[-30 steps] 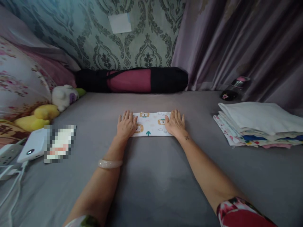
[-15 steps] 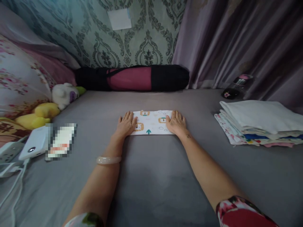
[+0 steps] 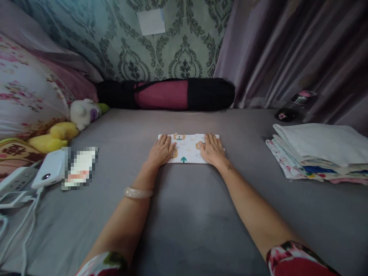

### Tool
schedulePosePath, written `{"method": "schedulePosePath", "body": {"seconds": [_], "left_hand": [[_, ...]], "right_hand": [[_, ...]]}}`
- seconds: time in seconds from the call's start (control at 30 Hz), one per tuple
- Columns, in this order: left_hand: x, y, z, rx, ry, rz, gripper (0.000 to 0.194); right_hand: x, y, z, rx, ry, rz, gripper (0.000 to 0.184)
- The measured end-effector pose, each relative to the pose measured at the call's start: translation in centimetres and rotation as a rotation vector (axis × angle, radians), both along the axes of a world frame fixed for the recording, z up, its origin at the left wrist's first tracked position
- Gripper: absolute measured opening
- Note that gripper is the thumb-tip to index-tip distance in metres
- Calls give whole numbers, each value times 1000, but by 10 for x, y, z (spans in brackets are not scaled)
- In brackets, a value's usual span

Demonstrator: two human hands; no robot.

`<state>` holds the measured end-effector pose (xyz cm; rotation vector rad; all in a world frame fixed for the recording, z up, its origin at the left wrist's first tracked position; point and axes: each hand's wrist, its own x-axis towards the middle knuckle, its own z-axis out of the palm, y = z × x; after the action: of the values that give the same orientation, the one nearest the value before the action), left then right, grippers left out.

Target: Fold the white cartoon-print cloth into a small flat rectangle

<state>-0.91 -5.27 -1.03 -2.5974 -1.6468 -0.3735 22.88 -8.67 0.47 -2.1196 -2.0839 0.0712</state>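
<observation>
Left hand [image 3: 161,150]: palm down on folded cloth [image 3: 188,149], left part
Right hand [image 3: 213,149]: palm down, right part
Grip: both flattened, clasping nothing
Cloth stack [image 3: 324,145]: well apart, right

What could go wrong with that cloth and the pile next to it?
The left hand and right hand press flat on the patterned cloth, so if they slide unevenly, it might wrinkle or skew.
The pile of folded cloths has uneven edges; a bump could make it slide apart.
The bottle is just behind that pile and might tip if knocked.
</observation>
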Motion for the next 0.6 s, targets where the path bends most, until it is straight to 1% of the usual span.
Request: {"method": "schedulePosePath", "body": {"seconds": [0.1,0.2,0.3,0.33,0.4,0.5,0.6], "left_hand": [[-1,1,-1,-33,-17,43,59],[3,-3,7,-70,-27,65,58],[13,-9,16,-38,-50,88,56],[18,-11,18,-17,-65,76,55],[27,-14,21,-11,-102,10,54],[38,-17,19,-95,-161,-89,54],[41,-16,15,-142,-242,-111,52]], "right_hand": [[0,-1,0,4,-4,-7,64],[0,-2,3,12,-3,-12,64],[-3,-4,7,69,-18,3,61],[-5,-4,7,100,-24,19,61],[-9,-5,7,137,-28,52,59],[-13,-6,5,91,-23,57,58],[-13,-6,2,49,-32,49,59]]}}
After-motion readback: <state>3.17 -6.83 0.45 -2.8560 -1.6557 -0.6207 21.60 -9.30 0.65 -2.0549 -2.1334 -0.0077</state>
